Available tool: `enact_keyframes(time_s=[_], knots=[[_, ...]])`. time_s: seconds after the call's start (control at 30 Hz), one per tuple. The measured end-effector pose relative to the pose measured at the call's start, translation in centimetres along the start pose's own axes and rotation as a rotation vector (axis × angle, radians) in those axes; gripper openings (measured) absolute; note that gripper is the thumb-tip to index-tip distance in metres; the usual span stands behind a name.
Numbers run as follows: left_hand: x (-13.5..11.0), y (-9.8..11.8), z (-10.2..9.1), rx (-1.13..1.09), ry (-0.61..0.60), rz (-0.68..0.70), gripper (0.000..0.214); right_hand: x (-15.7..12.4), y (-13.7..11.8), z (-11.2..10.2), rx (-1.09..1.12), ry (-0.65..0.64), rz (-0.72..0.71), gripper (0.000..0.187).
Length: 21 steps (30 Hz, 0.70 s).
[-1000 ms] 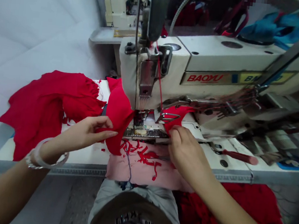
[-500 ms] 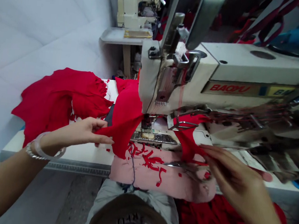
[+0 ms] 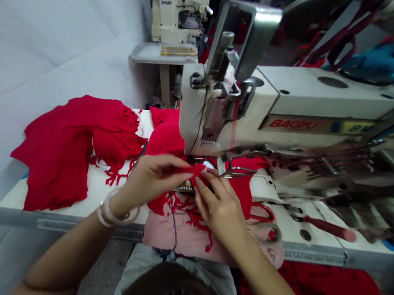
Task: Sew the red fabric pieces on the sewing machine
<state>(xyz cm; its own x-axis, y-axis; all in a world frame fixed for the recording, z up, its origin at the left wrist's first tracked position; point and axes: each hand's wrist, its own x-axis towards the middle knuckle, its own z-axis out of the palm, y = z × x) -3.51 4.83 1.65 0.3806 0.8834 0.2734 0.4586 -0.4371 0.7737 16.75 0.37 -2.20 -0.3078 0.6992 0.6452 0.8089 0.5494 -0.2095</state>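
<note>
Red heap (image 3: 62, 152) well left of the fingers; left hand (image 3: 151, 180) and right hand (image 3: 221, 206) both pinch the red piece (image 3: 200, 169) at its edge, fingertips touching, just before the sewing machine (image 3: 293, 101): judged aligning step, and feeding calls for a flat, square edge.

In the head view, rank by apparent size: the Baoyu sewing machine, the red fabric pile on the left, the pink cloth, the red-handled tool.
1. Baoyu sewing machine
2. red fabric pile
3. pink cloth, partly covered
4. red-handled tool, blurred
</note>
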Motion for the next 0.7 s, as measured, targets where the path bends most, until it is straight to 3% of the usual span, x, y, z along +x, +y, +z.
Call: enact_keyframes(time_s=[0.13, 0.23, 0.37, 0.53, 0.7], knots=[[-0.9, 0.1, 2.2, 0.58, -0.178, 0.326, 0.034, -1.2, 0.9, 0.0, -0.16, 0.015, -0.078, 0.026], [-2.0, 0.5, 2.4, 0.907, -0.204, 0.338, 0.038, -1.4, 1.0, -0.1, -0.064, 0.034, -0.038, 0.025], [-2.7, 1.6, 2.6, 1.01, -0.18, 0.267, 0.043, -0.8, 0.2, 0.3, 0.096, 0.084, 0.073, 0.029], [-2.8, 2.1, 3.1, 1.05, -0.143, 0.215, 0.041, -0.8, -0.4, 0.6, -0.108, -0.016, -0.026, 0.027], [-2.8, 1.9, 3.5, 1.019, -0.133, 0.308, 0.037, -1.1, -0.3, 0.5, -0.175, -0.058, -0.066, 0.03]])
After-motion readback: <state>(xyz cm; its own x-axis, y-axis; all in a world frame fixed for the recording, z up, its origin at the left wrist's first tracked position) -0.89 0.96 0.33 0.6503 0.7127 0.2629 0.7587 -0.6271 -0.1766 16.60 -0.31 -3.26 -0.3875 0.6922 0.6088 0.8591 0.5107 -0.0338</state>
